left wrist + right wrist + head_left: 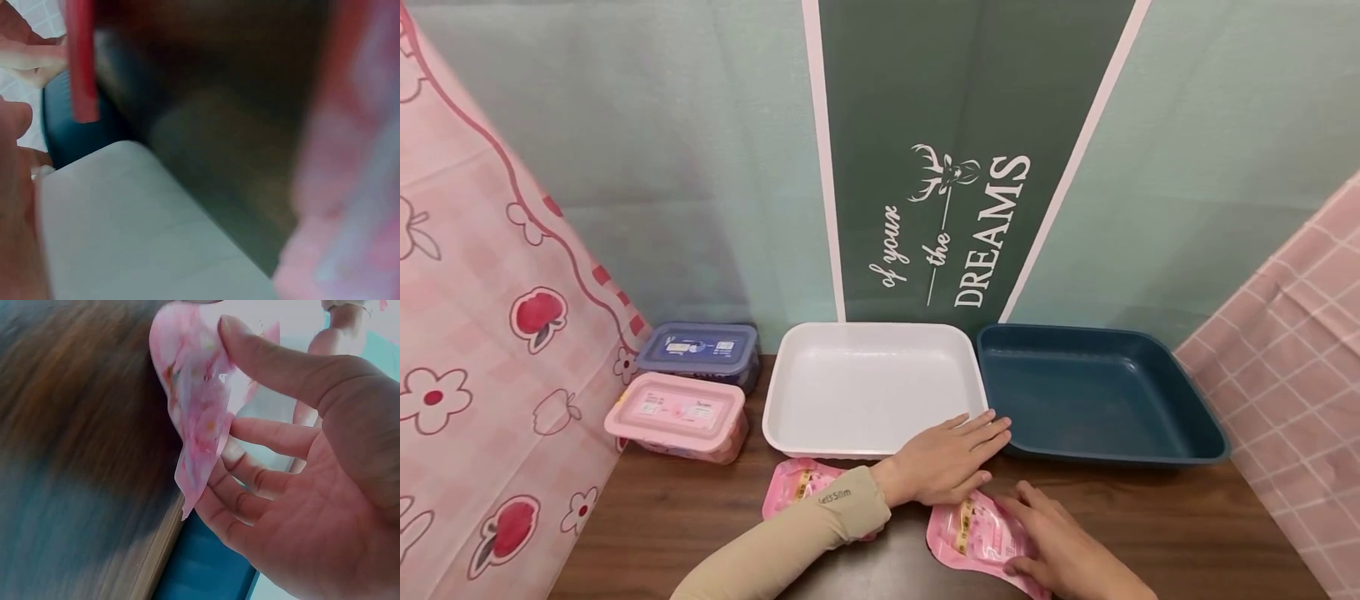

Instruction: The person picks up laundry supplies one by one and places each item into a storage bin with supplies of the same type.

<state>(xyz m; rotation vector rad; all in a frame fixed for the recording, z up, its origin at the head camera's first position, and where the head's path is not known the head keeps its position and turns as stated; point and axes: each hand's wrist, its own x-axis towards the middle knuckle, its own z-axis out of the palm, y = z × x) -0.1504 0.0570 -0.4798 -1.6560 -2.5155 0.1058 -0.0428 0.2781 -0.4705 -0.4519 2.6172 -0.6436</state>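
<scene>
A green wall cloth with a dark middle panel carries white sideways lettering: "of your", "the" and "DREAMS", beside a deer's head. A pink cloth with apples and flowers hangs at the left, a pink checked cloth at the right. On the brown wooden table stand a dark blue tray and, just beside it to the left, a white tray. The beige sleeve on the left arm reads "LetsSlim" near the cuff. Left of the trays are a pink box and, behind it, a blue box; their lid labels are too small to read.

In front of the trays, the right packet is glossy pink with a curved edge, white marks and a gold band whose dark print is unreadable. The left packet, similar, is partly hidden under the sleeve.

The hands are apart. The left hand spreads straight fingers, back upward, over the white tray's near right corner. The right hand pinches the right packet between thumb and fingers.
</scene>
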